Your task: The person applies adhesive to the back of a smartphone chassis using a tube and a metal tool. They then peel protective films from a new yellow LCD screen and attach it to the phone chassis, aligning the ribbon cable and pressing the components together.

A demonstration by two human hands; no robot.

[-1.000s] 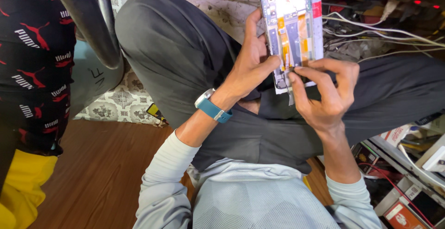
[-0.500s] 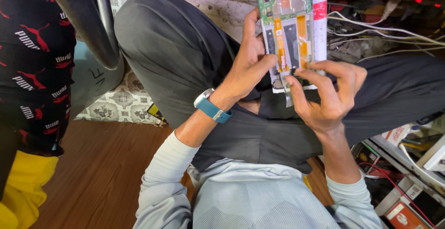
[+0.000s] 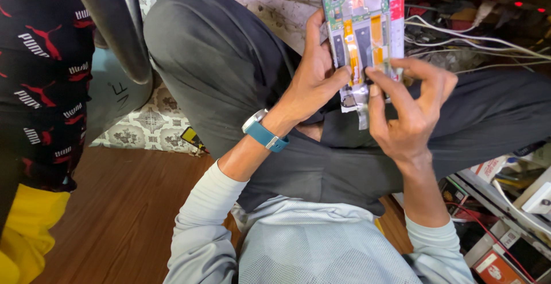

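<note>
An opened phone [image 3: 363,25], its green circuit board and orange flex strips exposed, is held upright above the lap. It is gripped along its left edge by the fingers of the left hand [image 3: 314,83], and its lower end is pinched by the right hand [image 3: 408,111]. A blue wristwatch [image 3: 264,132] is worn on the left wrist; white cables [image 3: 476,43] lie to the right.

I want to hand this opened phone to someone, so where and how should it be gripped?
Grip the opened phone by its two long side edges, near the upper half, coming from above. The left hand and right hand already crowd its lower end, and the exposed board and orange flex cables on its face are probably best left untouched.
</note>
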